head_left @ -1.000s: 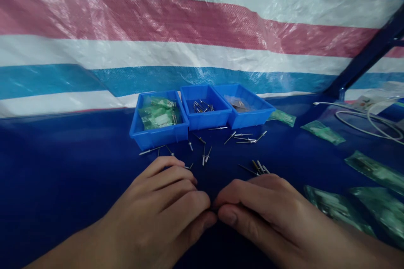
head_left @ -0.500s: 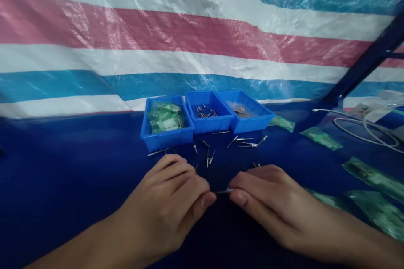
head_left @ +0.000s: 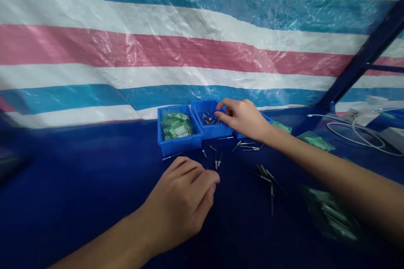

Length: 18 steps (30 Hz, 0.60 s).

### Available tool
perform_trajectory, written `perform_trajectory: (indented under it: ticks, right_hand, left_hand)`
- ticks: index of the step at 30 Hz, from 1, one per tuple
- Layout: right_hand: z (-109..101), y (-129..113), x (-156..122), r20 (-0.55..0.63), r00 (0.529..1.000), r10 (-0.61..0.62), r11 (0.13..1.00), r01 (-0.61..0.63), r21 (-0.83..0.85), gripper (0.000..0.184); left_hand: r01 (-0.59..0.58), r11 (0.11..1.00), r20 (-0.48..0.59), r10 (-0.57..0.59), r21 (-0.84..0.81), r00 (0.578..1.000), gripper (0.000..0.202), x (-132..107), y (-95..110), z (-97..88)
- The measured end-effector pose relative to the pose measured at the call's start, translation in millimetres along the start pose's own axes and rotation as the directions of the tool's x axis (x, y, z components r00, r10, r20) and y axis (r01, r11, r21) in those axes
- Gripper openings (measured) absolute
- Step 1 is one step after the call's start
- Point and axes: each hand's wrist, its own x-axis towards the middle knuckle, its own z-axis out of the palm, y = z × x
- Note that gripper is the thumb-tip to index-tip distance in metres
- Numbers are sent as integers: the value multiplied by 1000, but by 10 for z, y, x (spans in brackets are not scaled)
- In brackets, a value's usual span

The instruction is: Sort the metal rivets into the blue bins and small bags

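On the blue tabletop [head_left: 94,185], my left hand [head_left: 189,195] stays curled in front of me; whether it grips anything I can't tell. My right hand [head_left: 241,117] has left it to reach over the middle blue bin [head_left: 217,132], thumb and forefinger slightly parted. The handling has shifted to the pop rivets [head_left: 208,119] inside; none now spans my two hands.

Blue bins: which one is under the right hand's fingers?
The middle bin, holding loose pins; the left bin holds green packets, the right bin is mostly hidden.
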Motion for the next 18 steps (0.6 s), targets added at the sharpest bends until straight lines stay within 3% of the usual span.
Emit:
perform_trajectory:
  ticks: [4,6,8,11,18]
  right_hand:
    - [-33,-92,-284,78,988,-136,990,132,59,14]
    - [-25,-110,-486,101,937,-334,940,322,112,18]
    - [24,-110,-645,163,893,-420,907,409,98,24]
    - [130,-99,-752,252,853,-457,889,447,99,33]
    - [137,-87,-736,256,848,-465,883,466,60,26]
  left_hand:
    - [103,987,-7,-103,121,995,18,2,-47,17]
    - [185,972,42,-193,147,980,17,6,-71,25]
    - [229,963,85,-243,143,966,17,11,-89,29]
    - [220,964,102,-237,152,966,19,18,-104,37]
    - [183,963,69,-200,198,977,19,34,-134,73]
